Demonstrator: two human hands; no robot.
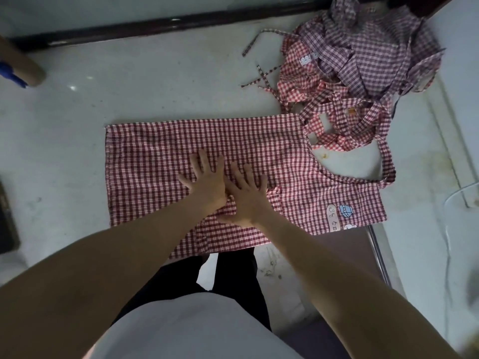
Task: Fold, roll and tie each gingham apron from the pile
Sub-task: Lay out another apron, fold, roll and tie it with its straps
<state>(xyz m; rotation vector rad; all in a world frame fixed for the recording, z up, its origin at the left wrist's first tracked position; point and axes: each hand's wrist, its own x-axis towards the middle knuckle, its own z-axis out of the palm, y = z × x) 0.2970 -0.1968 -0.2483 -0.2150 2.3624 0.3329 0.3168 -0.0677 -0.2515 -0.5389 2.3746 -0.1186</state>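
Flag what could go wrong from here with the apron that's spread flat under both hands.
1. The apron hangs over the table's near edge; rolling could drag it off.
2. Its neck loop and ties lie against the pile, so they may snag and pull other aprons along.
3. The left hand and right hand press flat only at the middle; the unpinned ends may skew, likely giving an uneven fold.

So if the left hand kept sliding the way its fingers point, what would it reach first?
Probably just more of the spread apron, up to its far edge; beyond the left hand lies bare table.
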